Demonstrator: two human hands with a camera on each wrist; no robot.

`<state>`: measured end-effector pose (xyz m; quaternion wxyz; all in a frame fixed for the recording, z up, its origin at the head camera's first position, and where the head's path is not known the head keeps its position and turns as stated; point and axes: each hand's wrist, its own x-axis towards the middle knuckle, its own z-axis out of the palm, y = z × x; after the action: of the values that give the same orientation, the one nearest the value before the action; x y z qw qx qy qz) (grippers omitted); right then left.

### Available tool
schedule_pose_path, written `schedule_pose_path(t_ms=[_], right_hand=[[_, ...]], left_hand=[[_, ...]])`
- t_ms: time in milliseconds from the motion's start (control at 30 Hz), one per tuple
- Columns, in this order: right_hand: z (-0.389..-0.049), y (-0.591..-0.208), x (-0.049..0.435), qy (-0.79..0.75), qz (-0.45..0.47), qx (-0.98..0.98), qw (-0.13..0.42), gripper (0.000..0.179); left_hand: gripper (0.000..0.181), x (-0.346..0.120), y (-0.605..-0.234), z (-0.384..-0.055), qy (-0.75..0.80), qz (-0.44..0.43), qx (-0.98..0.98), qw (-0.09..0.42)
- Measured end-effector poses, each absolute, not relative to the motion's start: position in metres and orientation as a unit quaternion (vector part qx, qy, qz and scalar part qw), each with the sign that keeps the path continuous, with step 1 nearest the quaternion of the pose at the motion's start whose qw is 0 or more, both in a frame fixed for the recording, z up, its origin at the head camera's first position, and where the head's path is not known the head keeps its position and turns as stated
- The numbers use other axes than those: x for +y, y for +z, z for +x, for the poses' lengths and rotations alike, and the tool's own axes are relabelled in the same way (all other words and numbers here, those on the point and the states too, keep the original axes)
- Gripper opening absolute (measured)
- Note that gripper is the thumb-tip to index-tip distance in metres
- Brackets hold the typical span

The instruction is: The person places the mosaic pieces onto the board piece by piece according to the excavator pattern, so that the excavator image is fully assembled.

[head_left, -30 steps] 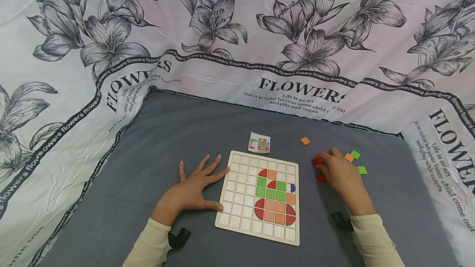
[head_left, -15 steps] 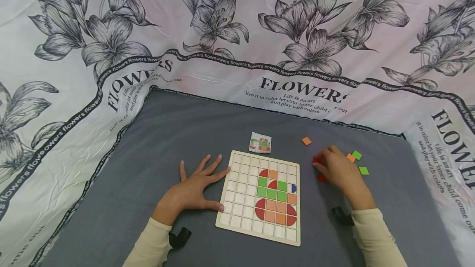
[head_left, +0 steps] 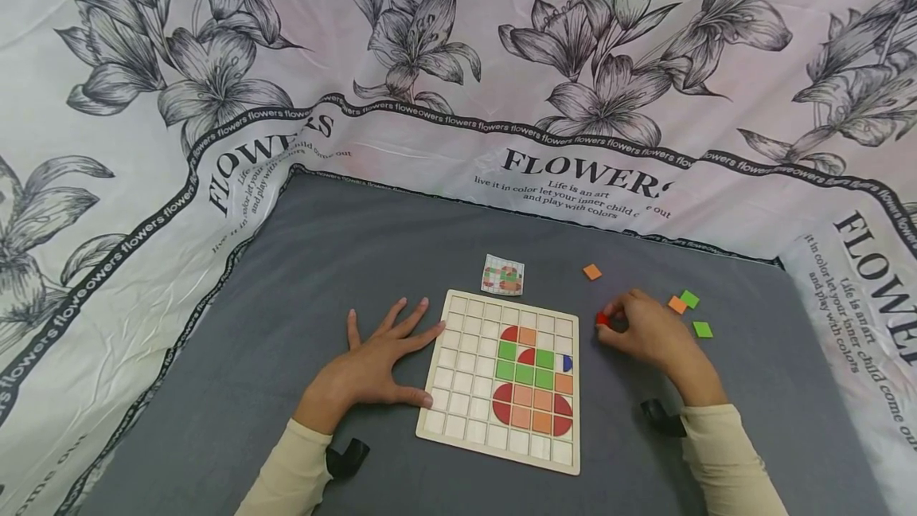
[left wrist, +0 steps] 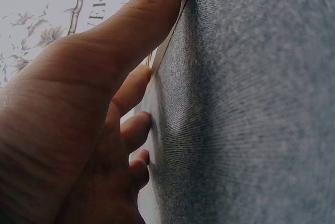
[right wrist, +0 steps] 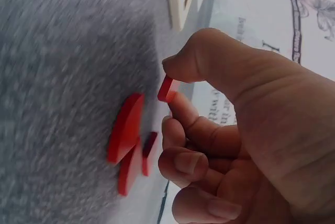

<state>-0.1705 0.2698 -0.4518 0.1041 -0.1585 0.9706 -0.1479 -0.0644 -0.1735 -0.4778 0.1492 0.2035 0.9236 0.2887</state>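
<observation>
In the head view my left hand (head_left: 380,365) lies with fingers spread, its thumb and index fingertip at the left edge of a wooden grid board (head_left: 474,430). In the left wrist view the left thumb (left wrist: 131,25) touches the board's edge. Red, orange, green and blue tiles fill part of the board's right half. To the right of the board, my right hand (head_left: 648,333) pinches a small red tile (right wrist: 166,89) between thumb and index finger. Below it, in the right wrist view, several loose red curved tiles (right wrist: 125,130) lie on the grey cloth; in the head view the hand hides them.
A small pattern card (head_left: 502,275) lies just behind the board. An orange tile (head_left: 591,272) sits to its right. Beyond the right hand are another orange tile (head_left: 677,305) and two green tiles (head_left: 703,330). A flower-printed curtain (head_left: 430,38) borders the grey surface.
My right hand has shifted slightly left, bringing the pinched red tile away from the other red ones. The left hand stays put on the board's edge.
</observation>
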Motion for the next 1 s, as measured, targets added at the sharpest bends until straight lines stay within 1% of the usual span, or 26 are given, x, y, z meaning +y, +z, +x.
schedule_pose_path(t_ms=[200, 467, 833, 1000], right_hand=[[-0.163, -0.443, 0.255, -0.156, -0.173, 0.966, 0.108, 0.031], [-0.153, -0.44, 0.237, -0.164, -0.2, 0.96, 0.103, 0.029], [-0.144, -0.44, 0.217, -0.18, -0.199, 0.955, 0.129, 0.031], [-0.143, -0.443, 0.21, -0.183, -0.221, 0.95, 0.125, 0.027]], left_hand=[[0.107, -0.174, -0.479, -0.065, 0.285, 0.205, 0.924, 0.149], [0.107, -0.174, -0.479, -0.065, 0.285, 0.207, 0.924, 0.15], [0.107, -0.174, -0.477, -0.064, 0.289, 0.206, 0.923, 0.147], [0.107, -0.174, -0.477, -0.064, 0.289, 0.205, 0.923, 0.147]])
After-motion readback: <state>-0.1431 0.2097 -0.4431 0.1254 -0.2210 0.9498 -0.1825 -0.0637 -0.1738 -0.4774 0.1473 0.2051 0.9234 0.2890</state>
